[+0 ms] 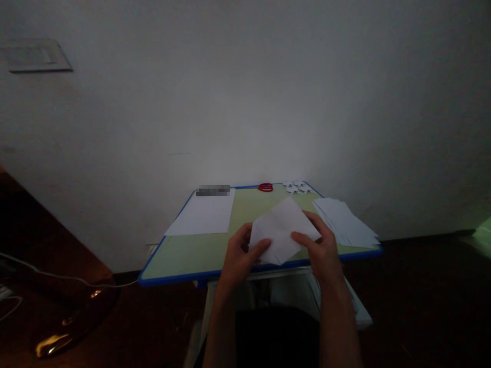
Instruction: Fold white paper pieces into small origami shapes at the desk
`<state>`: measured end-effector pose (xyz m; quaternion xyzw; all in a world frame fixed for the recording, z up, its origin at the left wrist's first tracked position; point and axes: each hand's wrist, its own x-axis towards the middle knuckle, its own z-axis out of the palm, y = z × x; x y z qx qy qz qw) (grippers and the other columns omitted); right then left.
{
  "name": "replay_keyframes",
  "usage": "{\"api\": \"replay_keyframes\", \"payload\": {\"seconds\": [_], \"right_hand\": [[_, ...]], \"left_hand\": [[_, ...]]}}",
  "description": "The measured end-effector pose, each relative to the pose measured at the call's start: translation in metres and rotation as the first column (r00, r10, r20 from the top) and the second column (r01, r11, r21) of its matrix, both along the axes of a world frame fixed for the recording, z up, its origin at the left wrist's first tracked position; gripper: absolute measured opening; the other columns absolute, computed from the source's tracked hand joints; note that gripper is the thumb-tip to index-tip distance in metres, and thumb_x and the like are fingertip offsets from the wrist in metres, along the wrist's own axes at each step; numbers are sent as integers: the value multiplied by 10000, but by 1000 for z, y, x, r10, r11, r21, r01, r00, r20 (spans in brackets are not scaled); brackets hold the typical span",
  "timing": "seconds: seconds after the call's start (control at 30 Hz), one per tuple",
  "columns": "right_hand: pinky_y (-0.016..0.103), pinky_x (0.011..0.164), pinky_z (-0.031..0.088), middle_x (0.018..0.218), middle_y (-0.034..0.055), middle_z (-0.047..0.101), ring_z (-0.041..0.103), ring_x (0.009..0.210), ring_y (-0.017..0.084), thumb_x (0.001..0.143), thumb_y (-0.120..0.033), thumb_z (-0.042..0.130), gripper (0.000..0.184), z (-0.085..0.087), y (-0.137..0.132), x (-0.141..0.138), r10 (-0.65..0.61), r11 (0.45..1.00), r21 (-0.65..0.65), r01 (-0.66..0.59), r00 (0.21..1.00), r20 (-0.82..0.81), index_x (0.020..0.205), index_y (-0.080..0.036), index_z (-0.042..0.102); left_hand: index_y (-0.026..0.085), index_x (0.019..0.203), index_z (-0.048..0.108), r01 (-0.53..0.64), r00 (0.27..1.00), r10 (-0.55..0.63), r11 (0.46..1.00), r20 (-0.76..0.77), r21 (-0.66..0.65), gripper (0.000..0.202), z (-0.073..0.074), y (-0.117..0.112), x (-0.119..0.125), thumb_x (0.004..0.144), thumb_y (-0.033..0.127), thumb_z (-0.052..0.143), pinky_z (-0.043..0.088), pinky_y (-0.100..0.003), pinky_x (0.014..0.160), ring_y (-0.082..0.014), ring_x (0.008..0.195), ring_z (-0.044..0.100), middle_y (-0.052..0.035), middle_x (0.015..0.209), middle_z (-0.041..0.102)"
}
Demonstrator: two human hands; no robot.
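Note:
A white sheet of paper point(283, 227), roughly square and turned corner-up, is held above the near edge of the table. My left hand point(244, 251) pinches its left side, thumb on the face and fingers behind. On the right side my right hand point(319, 241) grips it the same way, its thumb pressing near the middle. Faint creases show on the lower part of the paper. The fingers behind the sheet are mostly hidden.
The pale green table point(192, 255) has a blue rim. A white sheet point(207, 214) lies left, below a blurred dark strip point(213, 190). Red-handled scissors point(265, 187) and small folded white papers point(297, 187) sit at the back; a paper stack point(345, 222) lies right. A wall stands behind.

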<state>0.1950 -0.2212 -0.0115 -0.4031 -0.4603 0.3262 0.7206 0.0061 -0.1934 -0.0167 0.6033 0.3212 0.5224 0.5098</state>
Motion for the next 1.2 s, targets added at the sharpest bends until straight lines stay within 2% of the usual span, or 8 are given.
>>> {"api": "replay_keyframes", "payload": {"seconds": [0.2, 0.33, 0.53, 0.63, 0.73, 0.93, 1.07, 1.2], "right_hand": [[355, 766, 568, 1028, 58, 761, 696, 919, 253, 788, -362, 849, 336, 2, -12, 16, 165, 984, -104, -146, 964, 207, 1087, -240, 752], [349, 832, 535, 987, 46, 693, 656, 960, 222, 883, -258, 756, 76, 2, -7, 13, -28, 988, 148, -43, 893, 449, 921, -276, 818], [417, 941, 496, 1222, 54, 645, 606, 1108, 228, 930, -113, 624, 350, 5, -10, 7, -131, 963, 266, -54, 766, 629, 1037, -379, 825], [434, 984, 481, 1248, 61, 654, 602, 1160, 243, 915, -142, 685, 294, 8, -12, 4, -126, 959, 272, -74, 751, 648, 1073, -353, 816], [375, 888, 522, 1047, 49, 726, 666, 999, 212, 924, -190, 717, 180, 10, -12, 1, -157, 960, 280, -19, 793, 589, 1040, -290, 812], [323, 733, 539, 844, 19, 764, 699, 789, 191, 911, -228, 742, 71, 9, -10, 3, -245, 960, 243, 137, 831, 499, 902, -242, 811], [346, 813, 558, 1094, 49, 742, 693, 965, 205, 940, -159, 665, 275, 6, -11, 8, -142, 963, 268, -13, 823, 549, 1111, -319, 809], [433, 939, 539, 1323, 66, 640, 613, 1160, 245, 949, -151, 644, 365, 5, -11, 8, -103, 956, 270, -119, 722, 684, 1193, -390, 773]], "left_hand": [[194, 1117, 752, 73, 989, -62, 994, -135, 81, 321, 0, 1, -14, 841, 354, 792, 573, -310, 810, -251, 960, 718, -77, 1071, 779], [187, 1176, 713, 38, 989, -29, 997, -143, 64, 370, 1, 1, -10, 866, 382, 763, 551, -251, 634, -212, 812, 703, -64, 982, 761], [187, 1128, 634, 11, 998, -12, 1000, -58, -10, 408, 6, -3, 1, 866, 481, 738, 515, -219, 414, -164, 604, 658, -26, 869, 694], [206, 1124, 597, -10, 999, 9, 1000, -43, -21, 416, 7, -5, 2, 876, 519, 713, 493, -217, 366, -159, 549, 656, -11, 856, 681], [209, 1043, 595, -29, 996, 28, 999, -82, -20, 365, 4, -5, 0, 874, 506, 724, 449, -191, 378, -128, 489, 602, 19, 753, 656], [194, 968, 651, -18, 990, 20, 1000, -139, 19, 302, 2, -3, -3, 858, 457, 750, 465, -183, 500, -140, 622, 628, -6, 766, 678], [188, 988, 663, -69, 993, 69, 998, -98, 2, 310, 5, -3, 1, 850, 449, 757, 444, -174, 430, -118, 529, 594, -7, 741, 674], [191, 1073, 642, -86, 996, 87, 995, -1, -50, 406, 12, -5, 7, 843, 507, 750, 404, -183, 303, -117, 391, 540, 25, 640, 631]]}}
